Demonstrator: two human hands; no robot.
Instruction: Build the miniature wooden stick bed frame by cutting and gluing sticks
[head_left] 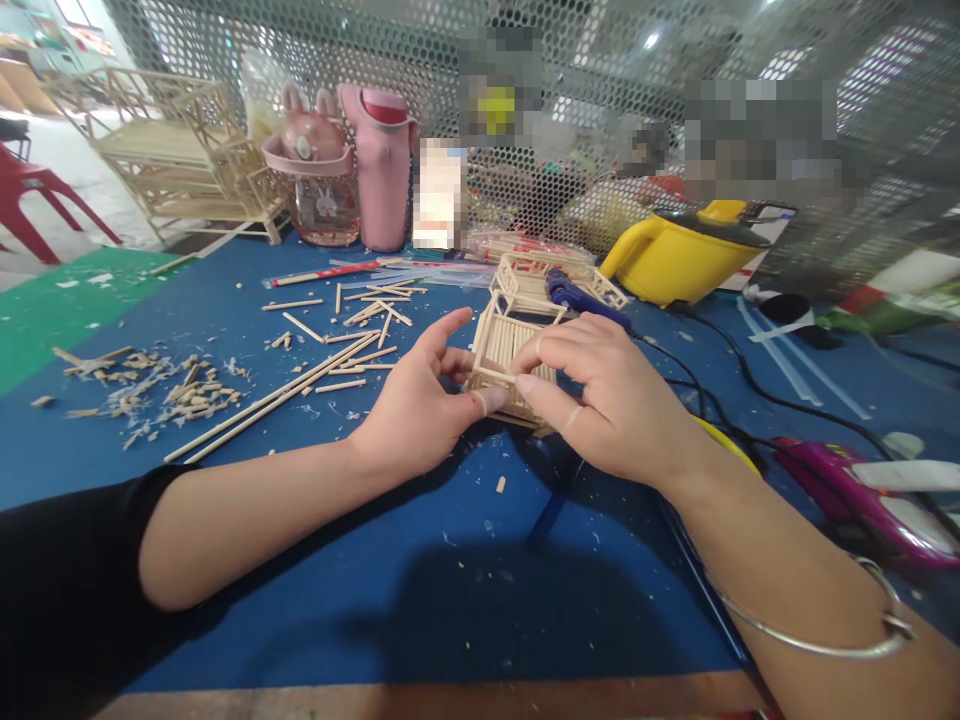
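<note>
Blue matting (420,590) covers the worktable, with a perforated metal screen (300,40) standing behind it. At far left a large pale stick-built model house (180,150) sits at the table's back edge, and nearer lies a scatter of short wood offcuts (150,390). Long thin wooden sticks (270,400) run diagonally toward the middle. Behind them stand a pink rabbit-lidded clear jar (315,180) and a tall pink flask with a red cap (382,170). The left hand (420,400) is half curled, thumb and fingertips pinching the left edge of a small slatted stick frame (504,362), which rests on the mat at centre. The right hand (615,400) curls over the frame's right side, fingertips pressing its front rail. Just behind sits another small stick lattice piece (525,275) with what looks like a blue glue gun (581,300) lying against it. Further right stands a yellow plastic kettle with a dark lid (675,260), and near the right forearm, a magenta glue gun (847,490).
</note>
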